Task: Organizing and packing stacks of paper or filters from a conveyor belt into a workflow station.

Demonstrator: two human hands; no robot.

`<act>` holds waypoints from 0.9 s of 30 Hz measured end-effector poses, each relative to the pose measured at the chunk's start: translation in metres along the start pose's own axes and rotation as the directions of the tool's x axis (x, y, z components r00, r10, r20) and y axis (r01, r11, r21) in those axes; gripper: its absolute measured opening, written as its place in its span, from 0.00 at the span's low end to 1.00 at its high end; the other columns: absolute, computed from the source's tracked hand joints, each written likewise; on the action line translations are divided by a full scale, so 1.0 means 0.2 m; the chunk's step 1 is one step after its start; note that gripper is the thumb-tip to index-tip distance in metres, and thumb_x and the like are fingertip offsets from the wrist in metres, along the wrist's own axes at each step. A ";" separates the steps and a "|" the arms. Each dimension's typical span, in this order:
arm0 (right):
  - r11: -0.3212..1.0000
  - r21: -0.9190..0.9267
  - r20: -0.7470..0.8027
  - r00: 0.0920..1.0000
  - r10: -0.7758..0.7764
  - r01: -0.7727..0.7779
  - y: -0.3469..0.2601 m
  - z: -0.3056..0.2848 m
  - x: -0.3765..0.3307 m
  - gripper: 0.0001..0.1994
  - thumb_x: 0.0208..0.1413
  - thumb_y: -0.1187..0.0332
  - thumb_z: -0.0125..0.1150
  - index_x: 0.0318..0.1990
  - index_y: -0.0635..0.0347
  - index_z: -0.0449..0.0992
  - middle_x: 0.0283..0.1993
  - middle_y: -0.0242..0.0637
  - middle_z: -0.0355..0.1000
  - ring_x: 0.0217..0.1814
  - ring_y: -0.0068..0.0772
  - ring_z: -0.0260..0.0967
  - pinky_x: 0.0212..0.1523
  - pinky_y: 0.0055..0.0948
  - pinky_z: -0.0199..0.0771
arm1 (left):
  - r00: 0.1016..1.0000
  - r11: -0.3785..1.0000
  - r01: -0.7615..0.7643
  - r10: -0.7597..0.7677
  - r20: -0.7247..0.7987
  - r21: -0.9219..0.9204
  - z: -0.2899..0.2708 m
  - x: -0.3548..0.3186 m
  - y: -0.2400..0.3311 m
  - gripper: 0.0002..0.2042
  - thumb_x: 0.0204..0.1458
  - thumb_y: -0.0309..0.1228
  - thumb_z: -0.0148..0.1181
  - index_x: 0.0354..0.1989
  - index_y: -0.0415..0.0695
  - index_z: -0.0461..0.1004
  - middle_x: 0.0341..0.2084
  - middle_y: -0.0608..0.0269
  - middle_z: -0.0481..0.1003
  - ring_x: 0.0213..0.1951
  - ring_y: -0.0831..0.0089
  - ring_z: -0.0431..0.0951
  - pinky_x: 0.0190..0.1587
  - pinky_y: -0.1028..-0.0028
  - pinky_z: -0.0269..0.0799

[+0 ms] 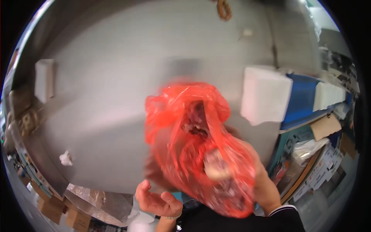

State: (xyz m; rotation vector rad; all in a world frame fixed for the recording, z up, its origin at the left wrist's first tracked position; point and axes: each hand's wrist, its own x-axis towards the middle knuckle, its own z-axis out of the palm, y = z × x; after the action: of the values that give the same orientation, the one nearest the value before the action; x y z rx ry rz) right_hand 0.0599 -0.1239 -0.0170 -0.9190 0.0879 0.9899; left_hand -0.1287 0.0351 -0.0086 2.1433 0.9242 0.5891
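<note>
A red see-through plastic bag [170, 143] hangs over the near edge of a grey metal table [108, 89], tilted, with its mouth gaping. Dark reddish lumps [195, 120] show through the opening, and a pale tan piece [216, 164] lies lower in the bag; their kind I cannot make out. My right hand [264, 181] holds the bag from its right side, most of its fingers hidden behind the plastic. To the lower left of the bag, my left hand [158, 203] is palm up with loosely bent, parted fingers, holding nothing.
Stacked white sheets [266, 94] lie at the table's right, beside a blue tray [301, 96]. A white block [45, 79] and a crumpled white scrap [66, 158] are on the left. A brown beaded loop [223, 10] is at the far edge. Cardboard boxes [51, 208] stand at lower left.
</note>
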 end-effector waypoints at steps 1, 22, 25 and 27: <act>0.983 -0.184 0.067 0.998 -0.013 0.026 -0.06 -0.01 -0.01 0.27 0.52 0.76 0.65 0.60 0.68 0.65 0.56 0.40 0.67 0.60 0.30 0.65 0.61 0.32 0.63 | 0.999 1.000 0.013 -0.012 0.045 -0.018 0.06 -0.03 -0.04 0.27 0.57 0.38 0.56 0.58 0.32 0.57 0.50 0.50 0.64 0.51 0.59 0.64 0.54 0.65 0.60; 0.974 0.208 0.450 0.876 -0.175 0.088 0.06 -0.08 0.21 0.12 0.61 0.71 0.57 0.38 0.79 0.75 0.47 0.63 0.68 0.43 0.60 0.69 0.44 0.50 0.69 | 0.950 0.952 0.305 -0.304 -0.070 -0.002 0.46 -0.37 -0.34 0.22 0.53 0.40 0.59 0.50 0.38 0.66 0.44 0.57 0.68 0.48 0.60 0.64 0.51 0.65 0.61; 0.521 0.379 -0.287 0.632 -0.720 0.765 0.34 0.23 0.23 0.12 0.62 0.72 0.55 0.39 0.79 0.75 0.49 0.64 0.68 0.45 0.61 0.69 0.46 0.51 0.68 | 0.956 0.956 0.295 -0.295 0.000 -0.002 0.48 -0.36 -0.32 0.22 0.52 0.40 0.59 0.50 0.38 0.67 0.44 0.57 0.68 0.48 0.60 0.64 0.51 0.65 0.61; 0.827 0.366 0.121 0.859 -0.497 0.427 0.10 0.01 0.21 0.12 0.62 0.71 0.54 0.40 0.78 0.75 0.49 0.64 0.67 0.47 0.61 0.69 0.47 0.50 0.68 | 0.961 0.961 0.276 -0.277 0.030 0.017 0.46 -0.34 -0.32 0.22 0.52 0.41 0.60 0.50 0.38 0.67 0.44 0.57 0.68 0.48 0.60 0.64 0.52 0.65 0.61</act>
State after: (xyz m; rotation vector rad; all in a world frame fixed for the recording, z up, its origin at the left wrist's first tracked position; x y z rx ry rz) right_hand 0.0687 -0.0896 -0.0477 -0.4843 -0.1471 0.5820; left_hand -0.1408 -0.0257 -0.1251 1.9811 1.1867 0.4081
